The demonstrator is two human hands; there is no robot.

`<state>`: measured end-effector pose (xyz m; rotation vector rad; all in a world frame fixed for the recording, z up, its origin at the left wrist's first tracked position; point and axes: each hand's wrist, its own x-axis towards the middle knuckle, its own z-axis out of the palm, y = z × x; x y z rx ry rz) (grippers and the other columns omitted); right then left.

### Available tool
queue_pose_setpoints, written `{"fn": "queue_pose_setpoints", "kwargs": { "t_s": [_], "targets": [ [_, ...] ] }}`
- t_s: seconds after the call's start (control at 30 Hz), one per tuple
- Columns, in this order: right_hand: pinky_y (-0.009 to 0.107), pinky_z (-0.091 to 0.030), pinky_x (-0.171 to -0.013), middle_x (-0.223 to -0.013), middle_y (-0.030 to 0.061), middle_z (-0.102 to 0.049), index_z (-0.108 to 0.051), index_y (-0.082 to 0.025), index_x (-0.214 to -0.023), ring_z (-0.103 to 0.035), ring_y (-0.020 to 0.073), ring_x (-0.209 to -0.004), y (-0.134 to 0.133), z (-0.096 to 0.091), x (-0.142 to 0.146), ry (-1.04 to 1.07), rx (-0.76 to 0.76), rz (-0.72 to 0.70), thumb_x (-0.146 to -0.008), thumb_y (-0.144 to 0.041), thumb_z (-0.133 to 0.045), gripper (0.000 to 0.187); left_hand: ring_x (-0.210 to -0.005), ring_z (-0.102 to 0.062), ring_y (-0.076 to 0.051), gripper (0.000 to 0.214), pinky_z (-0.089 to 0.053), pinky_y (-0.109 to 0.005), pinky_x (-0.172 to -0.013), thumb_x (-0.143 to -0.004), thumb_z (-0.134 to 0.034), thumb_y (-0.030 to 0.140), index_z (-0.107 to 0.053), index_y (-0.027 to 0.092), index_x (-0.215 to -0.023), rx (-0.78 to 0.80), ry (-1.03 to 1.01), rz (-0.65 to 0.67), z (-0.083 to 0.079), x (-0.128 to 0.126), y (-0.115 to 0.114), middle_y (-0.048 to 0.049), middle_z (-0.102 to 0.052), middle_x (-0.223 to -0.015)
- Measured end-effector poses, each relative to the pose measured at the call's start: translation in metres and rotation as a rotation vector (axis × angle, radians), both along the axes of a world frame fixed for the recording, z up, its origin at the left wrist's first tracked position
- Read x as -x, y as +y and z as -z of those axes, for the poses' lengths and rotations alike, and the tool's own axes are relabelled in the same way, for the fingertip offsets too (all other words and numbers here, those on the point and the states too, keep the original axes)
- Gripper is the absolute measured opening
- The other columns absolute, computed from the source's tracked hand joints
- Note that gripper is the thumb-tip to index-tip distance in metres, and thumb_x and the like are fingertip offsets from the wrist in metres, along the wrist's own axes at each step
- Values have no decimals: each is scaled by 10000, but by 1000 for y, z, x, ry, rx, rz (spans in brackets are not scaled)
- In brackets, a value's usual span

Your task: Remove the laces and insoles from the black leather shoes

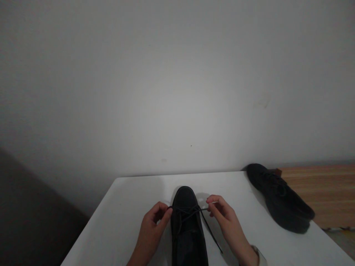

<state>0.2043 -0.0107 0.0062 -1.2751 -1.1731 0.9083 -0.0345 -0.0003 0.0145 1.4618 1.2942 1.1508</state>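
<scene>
A black lace-up shoe (pixel 186 221) stands on the white table (pixel 127 207), its toe pointing away from me. My left hand (pixel 152 225) is closed beside its left flank, pinching the left end of the black shoelace (pixel 191 211). My right hand (pixel 223 218) is closed to the right of the shoe, pinching the other lace end near its pale tip. The lace runs taut across the shoe's upper between the two hands. A loose length trails down to the right over the table.
A second black shoe (pixel 280 199) lies at the table's back right corner, its toe toward the wall. Behind it is a wooden surface (pixel 318 184). A plain pale wall (pixel 177 92) stands just beyond the table. Dark floor shows at the left.
</scene>
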Motion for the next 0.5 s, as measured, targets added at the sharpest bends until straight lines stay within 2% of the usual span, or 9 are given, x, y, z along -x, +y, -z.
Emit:
{"fn": "queue_pose_setpoints", "kwargs": {
  "t_s": [0.1,0.27,0.33,0.4,0.5],
  "targets": [
    [329,-469,-639,-721,17,-625,-670,-227,-858,-583,214,-689,0,-1,1,15,11,-10,-831,-548,-631,324,-613,-470,-153,392,-403,-242,-599,-815,-649,550,-565,192,-679,14,-17,-10,2,2,2,33,-489,-626],
    [320,-453,-642,-714,13,-619,-675,-219,-840,-571,209,-691,0,-4,2,20,12,-34,-833,-535,-639,318,-663,-495,-161,390,-413,-252,-641,-831,-641,537,-569,179,-695,76,11,190,3,-1,0,15,-521,-664],
    [319,-449,-642,-708,12,-618,-677,-219,-838,-567,209,-686,0,-4,3,16,15,-41,-834,-531,-639,314,-692,-511,-168,377,-422,-258,-668,-846,-630,526,-581,176,-714,72,21,224,3,-2,-2,4,-543,-690],
    [318,-444,-635,-706,13,-618,-677,-219,-833,-563,208,-679,0,-4,3,12,15,-41,-826,-535,-644,318,-686,-507,-166,379,-419,-252,-659,-851,-626,524,-576,179,-703,55,30,193,3,-2,-3,8,-535,-682],
    [324,-447,-639,-719,19,-624,-678,-223,-844,-566,214,-689,0,-2,3,1,21,-48,-826,-547,-639,327,-622,-467,-148,413,-400,-235,-596,-832,-641,546,-536,193,-646,6,21,61,0,0,-2,35,-471,-625]
  ]
}}
